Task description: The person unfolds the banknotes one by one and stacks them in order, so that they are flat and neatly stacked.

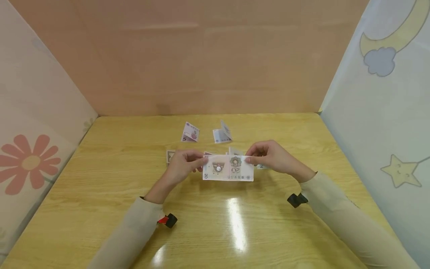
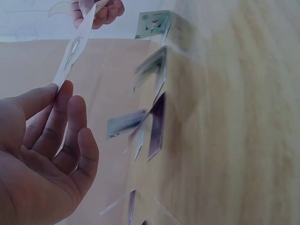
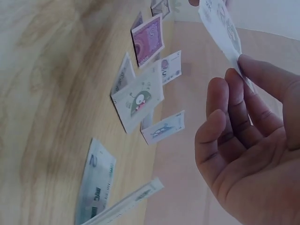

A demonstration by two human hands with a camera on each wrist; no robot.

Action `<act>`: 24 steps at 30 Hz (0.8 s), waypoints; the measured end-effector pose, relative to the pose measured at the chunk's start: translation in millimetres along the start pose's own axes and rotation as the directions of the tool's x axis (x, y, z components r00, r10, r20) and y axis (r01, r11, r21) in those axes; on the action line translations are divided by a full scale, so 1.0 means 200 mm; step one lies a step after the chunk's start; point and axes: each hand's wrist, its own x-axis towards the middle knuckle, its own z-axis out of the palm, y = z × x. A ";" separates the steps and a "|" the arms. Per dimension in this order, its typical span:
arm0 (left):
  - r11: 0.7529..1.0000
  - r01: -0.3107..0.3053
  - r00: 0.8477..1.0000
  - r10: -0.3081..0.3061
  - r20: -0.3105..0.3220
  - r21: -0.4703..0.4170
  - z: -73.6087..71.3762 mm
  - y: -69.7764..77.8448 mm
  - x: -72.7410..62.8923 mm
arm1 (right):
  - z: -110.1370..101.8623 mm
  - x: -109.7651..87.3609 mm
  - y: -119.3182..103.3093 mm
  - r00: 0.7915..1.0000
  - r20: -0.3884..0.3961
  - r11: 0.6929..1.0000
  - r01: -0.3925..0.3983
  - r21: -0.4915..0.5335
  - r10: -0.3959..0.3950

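A pale pink-and-white play banknote [image 1: 218,175] marked 20 is stretched flat between my two hands above the wooden table. My left hand [image 1: 184,164] pinches one short end between thumb and fingers. At the other end, my right hand [image 1: 273,157] pinches the corner the same way. Both wrist views show the note [image 2: 77,47] nearly edge-on, with the lower fingers loosely curled beneath. Behind it, partly hidden, stand folded notes, among them a purple one [image 3: 149,41] and a grey-green one [image 3: 140,96].
Farther back stand a folded note [image 1: 190,130] marked 5 and another bent note [image 1: 221,136]. A folded note [image 3: 96,176] marked 2 is on the right. One more note [image 1: 170,155] lies beside my left hand. Patterned side panels and an orange-brown back panel [image 1: 208,67] enclose the table [image 1: 201,231].
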 end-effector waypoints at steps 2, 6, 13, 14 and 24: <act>1.000 0.026 1.000 -0.026 0.009 0.018 0.00 0.00 -0.01 | 0.01 -0.01 0.01 1.000 0.009 1.000 -0.008 -0.002 0.008; 0.996 0.064 0.997 -0.067 0.040 0.064 0.01 -0.02 -0.05 | 0.05 -0.03 0.03 0.999 0.031 1.000 -0.032 0.002 0.031; 0.987 0.069 0.993 -0.082 0.085 0.148 0.04 -0.06 -0.11 | 0.12 -0.06 0.07 0.996 0.085 0.999 -0.041 0.014 0.040; 0.985 0.078 0.992 -0.092 0.089 0.155 0.04 -0.06 -0.12 | 0.13 -0.07 0.07 0.995 0.089 0.999 -0.036 0.009 0.035; 0.947 0.041 0.983 -0.095 0.156 0.319 0.07 -0.10 -0.18 | 0.23 -0.12 0.13 0.992 0.119 0.997 -0.029 -0.076 0.038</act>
